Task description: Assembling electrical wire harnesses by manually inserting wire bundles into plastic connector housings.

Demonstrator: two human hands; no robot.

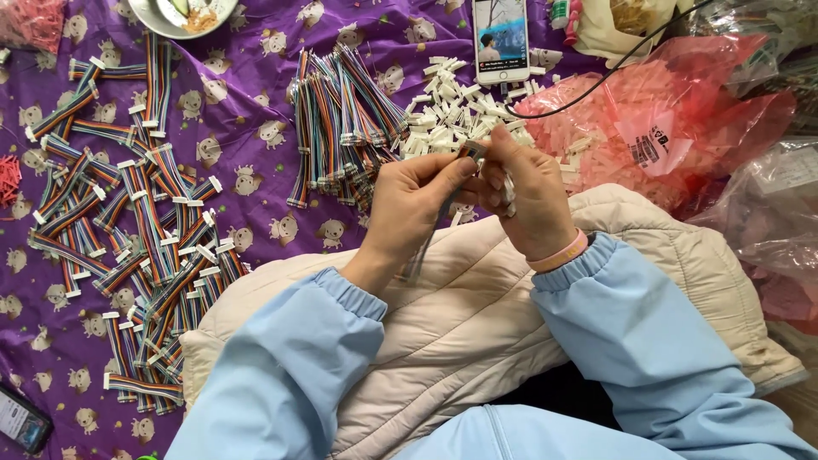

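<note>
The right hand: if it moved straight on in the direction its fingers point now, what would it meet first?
Probably the left hand: the right hand points leftward and its fingertips already meet the left's over the rainbow ribbon cable held between them. Depth is hard to judge.

Both arms come in from the bottom edge, in light blue sleeves with gathered cuffs, and the forearms bend toward each other. The left hand [407,204] is raised with the back to the camera, and its thumb and fingers are pinched together at the top. The right hand [530,198] meets it, touching fingertip to fingertip, with the fingers curled closed. A thin pink band sits around the right wrist.
</note>
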